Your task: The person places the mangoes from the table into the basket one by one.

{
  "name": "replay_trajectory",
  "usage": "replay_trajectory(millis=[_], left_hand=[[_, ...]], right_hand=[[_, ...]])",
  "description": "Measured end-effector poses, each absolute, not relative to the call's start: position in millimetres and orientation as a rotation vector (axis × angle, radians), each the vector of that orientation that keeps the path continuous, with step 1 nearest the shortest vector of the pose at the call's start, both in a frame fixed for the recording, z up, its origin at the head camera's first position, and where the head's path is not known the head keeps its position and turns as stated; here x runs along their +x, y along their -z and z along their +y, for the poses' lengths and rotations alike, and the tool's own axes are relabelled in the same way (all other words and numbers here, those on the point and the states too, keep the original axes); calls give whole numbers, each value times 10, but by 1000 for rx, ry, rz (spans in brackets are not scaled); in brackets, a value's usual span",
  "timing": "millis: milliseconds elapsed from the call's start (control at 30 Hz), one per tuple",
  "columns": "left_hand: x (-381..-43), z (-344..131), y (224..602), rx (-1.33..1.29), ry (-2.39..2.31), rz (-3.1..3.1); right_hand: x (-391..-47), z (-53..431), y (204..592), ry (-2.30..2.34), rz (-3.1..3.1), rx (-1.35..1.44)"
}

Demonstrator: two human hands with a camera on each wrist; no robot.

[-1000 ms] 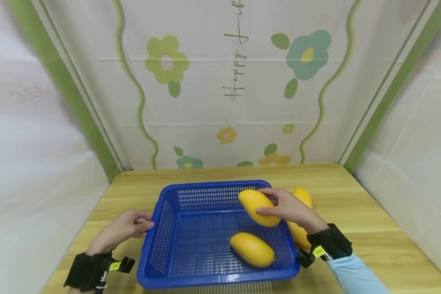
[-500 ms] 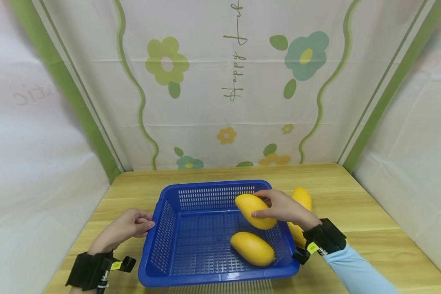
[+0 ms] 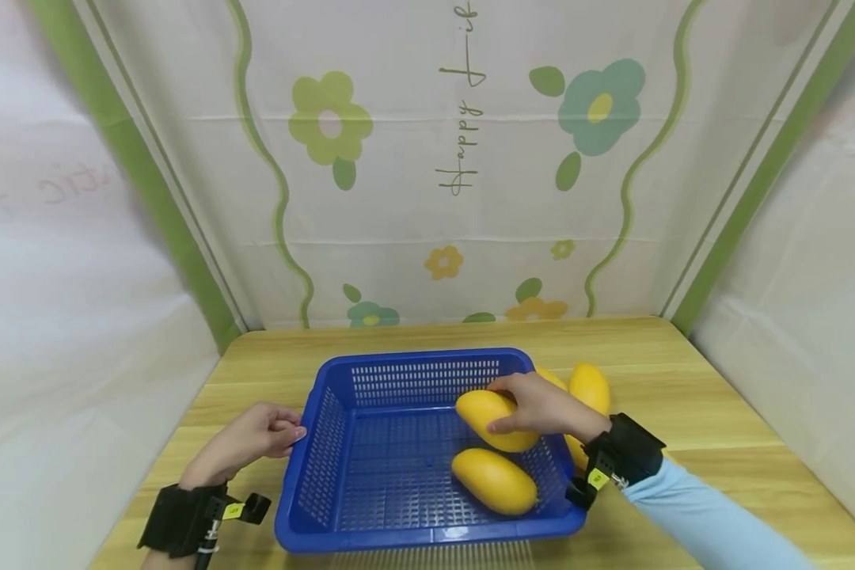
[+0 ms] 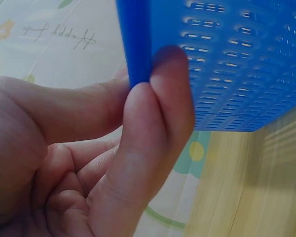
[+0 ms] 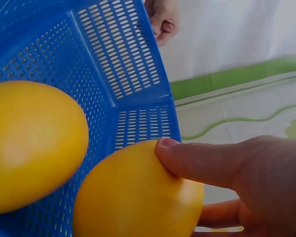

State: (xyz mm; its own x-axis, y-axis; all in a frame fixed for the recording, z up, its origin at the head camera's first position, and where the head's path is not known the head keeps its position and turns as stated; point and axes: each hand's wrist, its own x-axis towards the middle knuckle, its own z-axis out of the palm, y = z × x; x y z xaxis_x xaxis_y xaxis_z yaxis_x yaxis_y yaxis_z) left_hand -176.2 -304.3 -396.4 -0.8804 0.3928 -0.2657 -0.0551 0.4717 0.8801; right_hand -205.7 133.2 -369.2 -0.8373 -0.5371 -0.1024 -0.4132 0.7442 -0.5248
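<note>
A blue plastic basket [image 3: 399, 542] with slotted walls stands on the table. At its left side my left hand [image 3: 252, 439] pinches the rim between thumb and fingers; the left wrist view shows the basket rim [image 4: 137, 39] between the thumb and two fingers [image 4: 143, 118]. Inside the basket's right part, my right hand [image 3: 541, 408] grips a yellow mango [image 3: 486, 413], thumb on the near side. A second mango [image 3: 495, 481] lies on the basket floor just in front of it. Whether the held mango touches the floor, I cannot tell.
To the right of the basket, more mangoes [image 3: 589, 388] lie on the wooden table [image 3: 727, 451], partly hidden by my right hand and forearm. A white flower-printed cloth [image 3: 399, 198] rises behind the table, with white cloth sides left and right.
My right hand has lowered the held mango further into the basket, slightly toward the mango lying there. The left hand keeps its hold on the rim.
</note>
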Motion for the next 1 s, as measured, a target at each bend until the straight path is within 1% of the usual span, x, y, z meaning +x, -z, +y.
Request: replay_trajectory(millis=[333,633,1000], left_hand=[[-1769,-3025,3975,270,-1393,2306],[-1772,-3017,3974,278,-1398,2313],[-1770,-3027,3968,300,-1404,2303]], right_hand=[[-2087,1271,3687,590,2688,-705],[-2098,1200,3708,561,2652,-646],[-2036,1071,3726,475,2541,-685]])
